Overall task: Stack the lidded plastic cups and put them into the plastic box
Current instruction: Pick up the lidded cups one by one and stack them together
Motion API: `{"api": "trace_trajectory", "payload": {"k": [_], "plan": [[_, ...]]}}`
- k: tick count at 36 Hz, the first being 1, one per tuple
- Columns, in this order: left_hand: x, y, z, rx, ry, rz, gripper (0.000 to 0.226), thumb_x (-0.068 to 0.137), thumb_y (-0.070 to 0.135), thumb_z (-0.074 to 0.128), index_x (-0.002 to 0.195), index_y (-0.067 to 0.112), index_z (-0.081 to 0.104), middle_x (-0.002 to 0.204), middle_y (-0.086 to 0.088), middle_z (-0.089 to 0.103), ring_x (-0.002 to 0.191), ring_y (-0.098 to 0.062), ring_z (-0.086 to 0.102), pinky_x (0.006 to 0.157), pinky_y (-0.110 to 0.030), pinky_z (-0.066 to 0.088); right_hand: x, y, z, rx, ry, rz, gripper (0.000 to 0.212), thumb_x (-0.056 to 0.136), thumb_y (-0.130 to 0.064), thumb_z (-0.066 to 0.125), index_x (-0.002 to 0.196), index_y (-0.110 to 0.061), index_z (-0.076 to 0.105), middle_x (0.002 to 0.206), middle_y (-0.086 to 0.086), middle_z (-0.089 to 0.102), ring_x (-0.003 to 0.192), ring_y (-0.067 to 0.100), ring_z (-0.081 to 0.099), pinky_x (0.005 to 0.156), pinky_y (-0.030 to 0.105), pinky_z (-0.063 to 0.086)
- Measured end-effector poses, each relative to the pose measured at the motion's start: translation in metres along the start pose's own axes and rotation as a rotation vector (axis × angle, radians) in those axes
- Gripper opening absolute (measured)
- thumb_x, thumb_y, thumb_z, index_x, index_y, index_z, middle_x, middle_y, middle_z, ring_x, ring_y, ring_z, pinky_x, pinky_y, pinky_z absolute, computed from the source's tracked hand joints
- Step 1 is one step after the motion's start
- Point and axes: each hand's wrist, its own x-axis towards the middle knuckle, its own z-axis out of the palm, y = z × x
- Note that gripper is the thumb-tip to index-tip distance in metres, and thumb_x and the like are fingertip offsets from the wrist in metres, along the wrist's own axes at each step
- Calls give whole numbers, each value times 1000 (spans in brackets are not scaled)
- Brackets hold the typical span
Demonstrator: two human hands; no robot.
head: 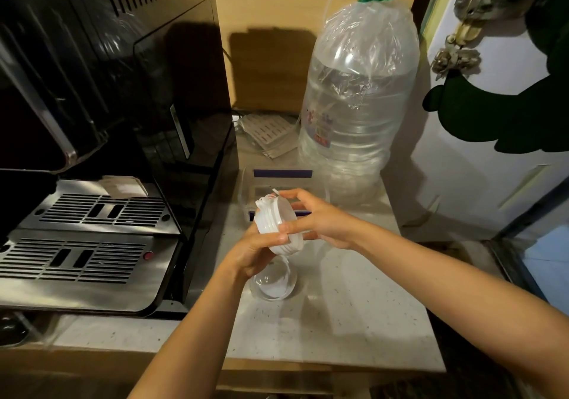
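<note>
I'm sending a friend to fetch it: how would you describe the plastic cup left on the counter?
Find the big clear water bottle with the green cap. In front of it on the pale speckled counter, near the edge, sits a small clear lidded cup. Unlike the stack of cups held in both hands above, it rests alone, untouched.

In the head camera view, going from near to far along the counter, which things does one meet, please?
Clear cup on the counter → stack of lidded cups held in both hands, left hand and right hand → clear plastic box → big water bottle.
</note>
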Motion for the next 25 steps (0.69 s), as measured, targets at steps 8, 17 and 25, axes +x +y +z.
{"api": "trace_trajectory", "payload": {"k": [8,17,25], "plan": [[-4,1,-1,15,5,-15,89,28,37,92,107,23,53,91,-4,63,83,-16,67,69,-29,58,1,1,2,47,-38,-20,55,76,-3,71,113,-37,47,116,-10,47,122,24,47,90,34,50],[-5,4,-2,24,-2,-14,92,28,38,92,107,21,50,93,-8,57,82,-18,65,67,-27,58,2,3,8,89,-42,-82,56,75,-2,70,111,-40,49,138,4,42,126,27,45,96,39,48],[-3,6,-2,29,6,-24,103,31,36,92,117,11,42,96,-12,55,83,-20,65,68,-27,57,3,8,11,116,-4,-154,44,83,-6,64,117,-31,50,138,6,46,128,25,44,99,37,45]]}}
